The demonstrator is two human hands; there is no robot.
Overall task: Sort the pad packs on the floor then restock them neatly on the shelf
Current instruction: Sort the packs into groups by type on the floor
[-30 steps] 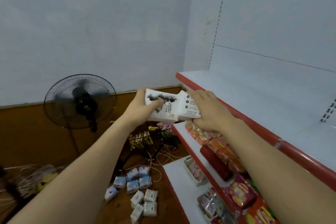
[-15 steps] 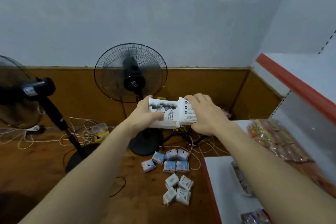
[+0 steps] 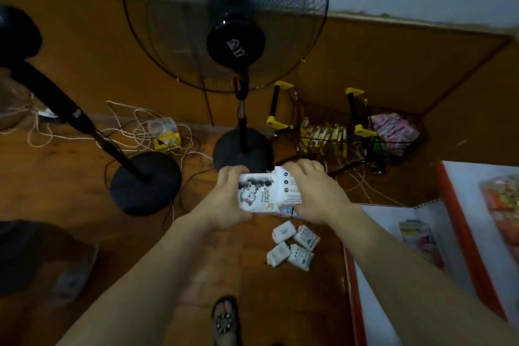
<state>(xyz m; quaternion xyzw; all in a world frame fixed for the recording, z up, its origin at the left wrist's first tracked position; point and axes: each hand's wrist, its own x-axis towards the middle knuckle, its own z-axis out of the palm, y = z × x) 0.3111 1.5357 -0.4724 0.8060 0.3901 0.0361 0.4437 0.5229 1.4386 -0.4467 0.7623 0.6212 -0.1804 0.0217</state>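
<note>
I hold a bundle of white pad packs in front of me, above the wooden floor. My left hand grips its left end, thumb on top. My right hand grips its right end with fingers curled over the top. Below and to the right of my hands, several small white pad packs lie in a cluster on the floor. More packs behind my hands are mostly hidden. The white shelf with a red edge stands at the lower right.
Two black standing fans stand ahead, their round bases on the floor among tangled white cords. Wire baskets with goods sit against the back wall. A sandalled foot shows at the bottom. Snack packets lie on the shelf.
The view has swung from the shelf down to the floor. Both hands still grip the same bundle, which has come lower, close above the packs on the floor.
</note>
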